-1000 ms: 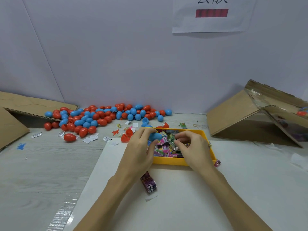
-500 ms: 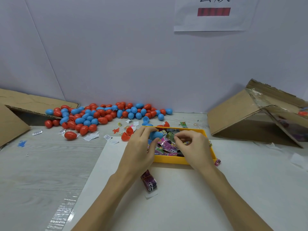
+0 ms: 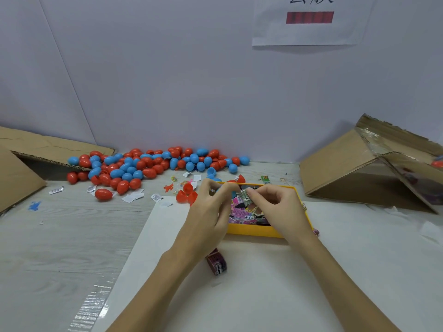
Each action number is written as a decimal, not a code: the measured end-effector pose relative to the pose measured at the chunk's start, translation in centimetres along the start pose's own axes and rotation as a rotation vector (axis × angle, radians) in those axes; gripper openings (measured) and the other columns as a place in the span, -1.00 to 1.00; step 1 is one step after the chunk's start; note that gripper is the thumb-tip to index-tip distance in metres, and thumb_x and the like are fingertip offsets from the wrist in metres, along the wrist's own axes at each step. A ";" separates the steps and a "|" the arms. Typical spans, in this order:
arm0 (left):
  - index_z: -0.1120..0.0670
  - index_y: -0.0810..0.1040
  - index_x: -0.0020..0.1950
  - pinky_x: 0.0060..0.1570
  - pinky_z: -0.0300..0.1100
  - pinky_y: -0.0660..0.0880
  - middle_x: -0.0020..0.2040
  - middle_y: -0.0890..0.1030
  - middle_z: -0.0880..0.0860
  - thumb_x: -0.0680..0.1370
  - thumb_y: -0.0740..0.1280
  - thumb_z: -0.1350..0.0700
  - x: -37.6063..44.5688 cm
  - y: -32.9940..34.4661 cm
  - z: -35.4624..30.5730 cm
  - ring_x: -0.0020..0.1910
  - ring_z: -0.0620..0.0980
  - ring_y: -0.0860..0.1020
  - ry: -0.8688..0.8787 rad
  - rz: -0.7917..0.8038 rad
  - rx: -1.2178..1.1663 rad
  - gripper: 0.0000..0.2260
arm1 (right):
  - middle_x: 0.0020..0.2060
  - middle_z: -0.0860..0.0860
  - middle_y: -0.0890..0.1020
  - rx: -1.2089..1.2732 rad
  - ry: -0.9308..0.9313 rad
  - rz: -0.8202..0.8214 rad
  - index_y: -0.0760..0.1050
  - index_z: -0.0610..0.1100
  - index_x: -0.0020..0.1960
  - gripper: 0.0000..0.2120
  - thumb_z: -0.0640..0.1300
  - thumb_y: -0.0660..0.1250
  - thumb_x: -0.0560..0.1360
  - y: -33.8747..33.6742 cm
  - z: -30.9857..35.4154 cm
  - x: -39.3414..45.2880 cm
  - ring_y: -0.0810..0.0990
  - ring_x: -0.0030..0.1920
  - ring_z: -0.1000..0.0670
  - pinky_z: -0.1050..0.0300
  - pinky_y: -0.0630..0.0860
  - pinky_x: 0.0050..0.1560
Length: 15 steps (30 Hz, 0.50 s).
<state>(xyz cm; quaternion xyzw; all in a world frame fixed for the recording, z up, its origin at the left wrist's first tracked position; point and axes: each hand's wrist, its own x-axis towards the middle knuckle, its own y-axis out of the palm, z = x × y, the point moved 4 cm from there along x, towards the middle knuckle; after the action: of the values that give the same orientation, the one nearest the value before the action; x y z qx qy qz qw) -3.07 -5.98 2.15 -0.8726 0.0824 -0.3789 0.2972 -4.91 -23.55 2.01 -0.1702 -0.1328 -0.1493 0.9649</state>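
A yellow tray (image 3: pixel 254 231) full of small printed packets stands on a white sheet in the middle of the table. My left hand (image 3: pixel 211 212) hovers over its left end with fingers curled round a blue egg half (image 3: pixel 233 194), mostly hidden by the fingers. My right hand (image 3: pixel 280 209) is over the tray's right half and pinches a small green-grey packet (image 3: pixel 245 196) between thumb and fingertips. The two hands almost meet above the tray.
A heap of red and blue plastic eggs (image 3: pixel 148 164) lies at the back left, with open red halves (image 3: pixel 185 194) and paper slips nearby. Cardboard boxes stand at the left (image 3: pixel 14 178) and right (image 3: pixel 359 173). A dark purple packet (image 3: pixel 217 262) lies in front of the tray.
The right hand has lifted a small packet out of the tray toward the left hand. The left hand's fingers have closed further over the blue egg half, hiding most of it.
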 end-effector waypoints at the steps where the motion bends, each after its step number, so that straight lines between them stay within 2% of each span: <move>1: -0.09 0.55 0.25 -0.10 -0.36 0.48 0.10 0.40 -0.02 0.69 0.26 0.14 0.0 0.1 0.0 -0.07 -0.14 0.50 -0.008 -0.004 -0.007 -0.80 | -0.33 0.04 0.71 0.031 0.010 0.012 0.69 -0.04 -0.18 -0.81 -0.01 0.44 0.58 0.1 0.1 -0.1 0.62 -0.31 0.12 0.25 0.56 -0.20; 3: -0.03 0.58 0.22 -0.04 -0.31 0.52 0.12 0.39 -0.01 0.64 0.35 0.15 -0.1 0.1 0.0 -0.09 -0.13 0.55 -0.013 -0.012 -0.037 -0.82 | -0.35 0.01 0.70 0.074 0.029 0.024 0.68 -0.03 -0.23 -0.76 0.00 0.43 0.58 0.2 0.4 -0.2 0.57 -0.36 0.12 0.28 0.52 -0.25; 5: 0.00 0.58 0.25 0.00 -0.28 0.56 0.14 0.39 0.00 0.58 0.46 0.15 0.0 0.1 -0.1 -0.14 -0.12 0.59 -0.009 -0.027 -0.054 -0.74 | -0.37 -0.01 0.69 0.100 0.051 0.030 0.67 -0.03 -0.25 -0.73 0.01 0.42 0.59 0.2 0.6 -0.2 0.54 -0.38 0.10 0.27 0.50 -0.29; 8: 0.03 0.60 0.21 0.00 -0.35 0.54 0.14 0.41 0.02 0.50 0.54 0.14 0.1 -0.4 -0.2 -0.07 -0.15 0.57 -0.012 -0.086 -0.055 -0.69 | -0.38 0.00 0.68 0.088 0.066 0.048 0.67 -0.08 -0.25 -0.72 0.01 0.41 0.59 0.2 0.8 -0.3 0.54 -0.39 0.09 0.25 0.50 -0.30; 13: 0.06 0.64 0.12 0.02 -0.31 0.55 0.11 0.44 0.04 0.48 0.54 0.20 0.2 -0.6 -0.2 -0.03 -0.14 0.54 -0.007 -0.118 -0.035 -0.76 | -0.40 0.02 0.64 0.117 0.110 0.144 0.66 -0.09 -0.24 -0.72 0.01 0.42 0.58 0.8 0.8 -0.6 0.55 -0.38 0.06 0.09 0.58 -0.22; 15: 0.06 0.66 0.05 -0.01 -0.38 0.52 0.08 0.45 0.02 0.49 0.53 0.23 0.2 -0.6 -0.2 -0.01 -0.18 0.53 -0.016 -0.130 -0.075 -0.82 | -0.41 0.02 0.62 0.123 0.102 0.168 0.65 -0.06 -0.26 -0.71 0.04 0.41 0.59 0.8 0.9 -0.6 0.53 -0.38 0.05 0.04 0.57 -0.22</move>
<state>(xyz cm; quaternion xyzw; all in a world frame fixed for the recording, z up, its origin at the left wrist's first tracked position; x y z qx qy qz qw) -3.08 -5.64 2.71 -0.8895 0.0372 -0.3872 0.2398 -5.34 -22.32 2.46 -0.1134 -0.0776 -0.0679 0.9882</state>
